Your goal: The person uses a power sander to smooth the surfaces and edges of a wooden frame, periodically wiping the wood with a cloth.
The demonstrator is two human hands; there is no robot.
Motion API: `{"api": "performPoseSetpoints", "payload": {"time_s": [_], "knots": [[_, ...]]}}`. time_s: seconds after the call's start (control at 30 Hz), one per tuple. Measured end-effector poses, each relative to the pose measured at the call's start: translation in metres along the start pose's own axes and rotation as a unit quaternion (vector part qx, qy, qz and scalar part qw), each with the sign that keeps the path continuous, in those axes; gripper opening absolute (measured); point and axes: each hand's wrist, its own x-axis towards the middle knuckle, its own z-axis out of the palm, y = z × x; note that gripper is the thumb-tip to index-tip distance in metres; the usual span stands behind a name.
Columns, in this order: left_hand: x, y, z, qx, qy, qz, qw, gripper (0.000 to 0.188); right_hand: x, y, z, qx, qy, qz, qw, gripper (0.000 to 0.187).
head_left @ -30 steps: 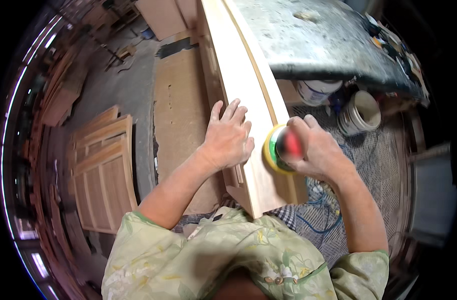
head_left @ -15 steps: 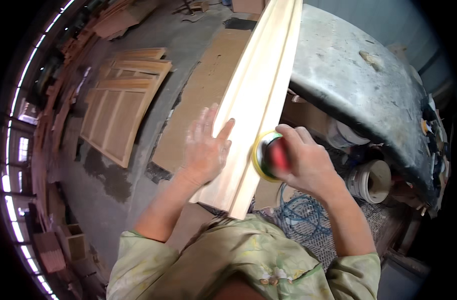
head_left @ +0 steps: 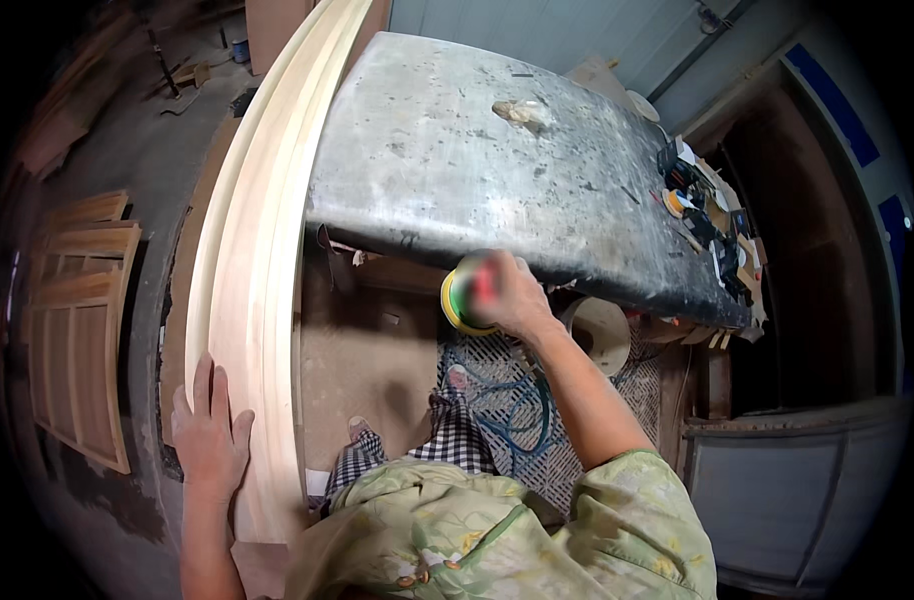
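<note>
My left hand (head_left: 213,437) lies on the near left part of a long pale wooden moulding (head_left: 252,320), its fingers stretched out and its thumb apart. The moulding runs away from me and has grooves and ridges along its length. Off to the right, my right hand (head_left: 522,302) grips a round orbital sander (head_left: 460,298) with a yellow-rimmed disc and a red and green body, partly smeared by motion. Held apart from the wood, the sander is by the near edge of a large grey metal-topped table (head_left: 427,140).
Small tools and boxes (head_left: 712,215) crowd the table's right end. Below it stand a white bucket (head_left: 599,335) and a coiled blue hose (head_left: 522,415) on a patterned mat. Wooden panels (head_left: 82,330) lie at the left. A grey cabinet (head_left: 767,500) is at the lower right.
My view has turned right. The sander in my right hand has moved off the moulding toward the table. My left hand stays on the wood, now nearer its left edge.
</note>
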Motion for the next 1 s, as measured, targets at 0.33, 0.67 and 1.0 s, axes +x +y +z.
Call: {"api": "performPoseSetpoints", "payload": {"time_s": [0.33,0.67,1.0], "knots": [[-0.021,-0.019,0.017,0.156,0.002,-0.020,0.988,0.048,0.171,0.203,-0.065,0.057,0.144,0.225,0.962,0.076],[-0.021,-0.026,0.022,0.001,0.061,-0.035,0.998,0.041,0.196,0.287,-0.086,0.218,0.188,0.159,0.944,0.075],[-0.002,0.039,-0.007,0.367,-0.036,-0.153,0.917,0.033,0.173,0.468,-0.156,0.023,0.363,0.315,0.876,0.055]]}}
